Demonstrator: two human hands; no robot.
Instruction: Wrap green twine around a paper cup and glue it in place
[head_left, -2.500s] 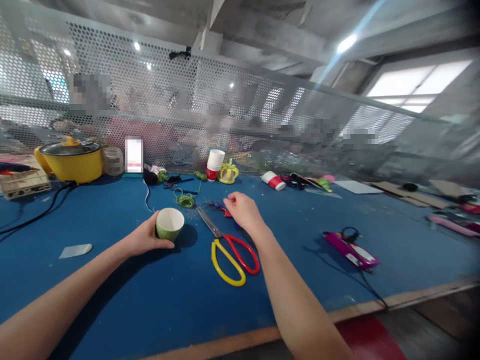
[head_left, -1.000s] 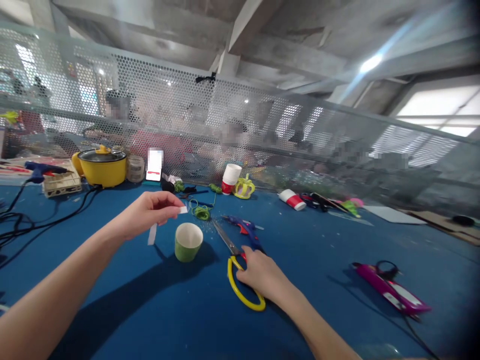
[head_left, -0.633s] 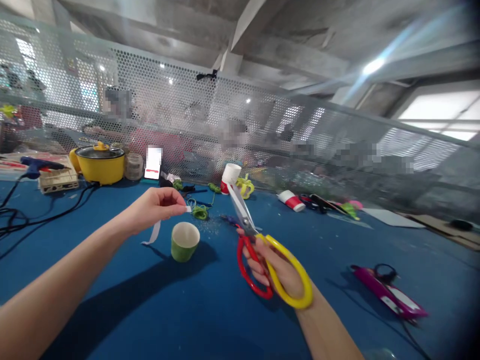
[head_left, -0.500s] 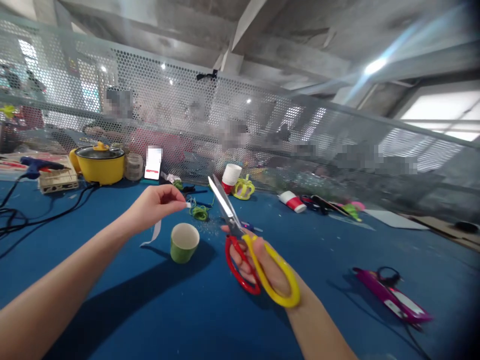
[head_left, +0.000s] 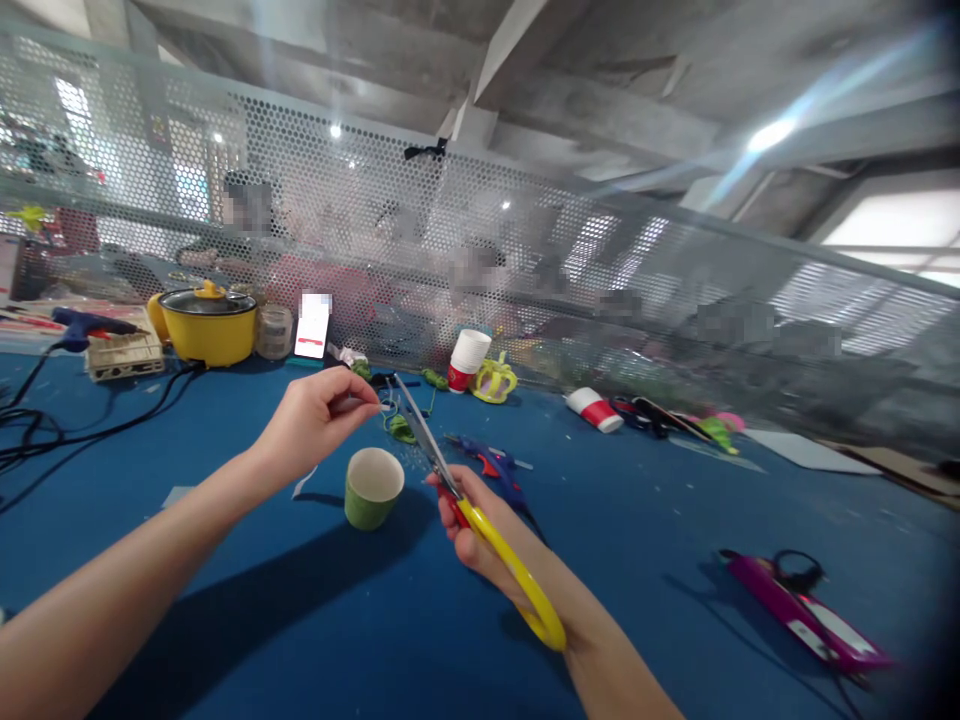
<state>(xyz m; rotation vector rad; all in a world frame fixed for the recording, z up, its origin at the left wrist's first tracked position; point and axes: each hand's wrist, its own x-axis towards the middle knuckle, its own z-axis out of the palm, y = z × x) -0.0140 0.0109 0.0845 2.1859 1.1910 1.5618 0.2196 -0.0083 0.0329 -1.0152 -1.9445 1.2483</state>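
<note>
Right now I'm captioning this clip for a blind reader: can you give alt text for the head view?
The right hand holds yellow-and-red scissors, blades pointing at a white strip pinched in the left hand, above a blue table. A green cup stands just below; a yellow pot sits far left.

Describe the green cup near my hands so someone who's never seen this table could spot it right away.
Start at the blue table and find the two bare arms reaching over its near side. Between the left hand and the right hand holding the scissors stands the green cup, upright and open-topped. The other cups, by the mesh screen, are white and red.
</note>
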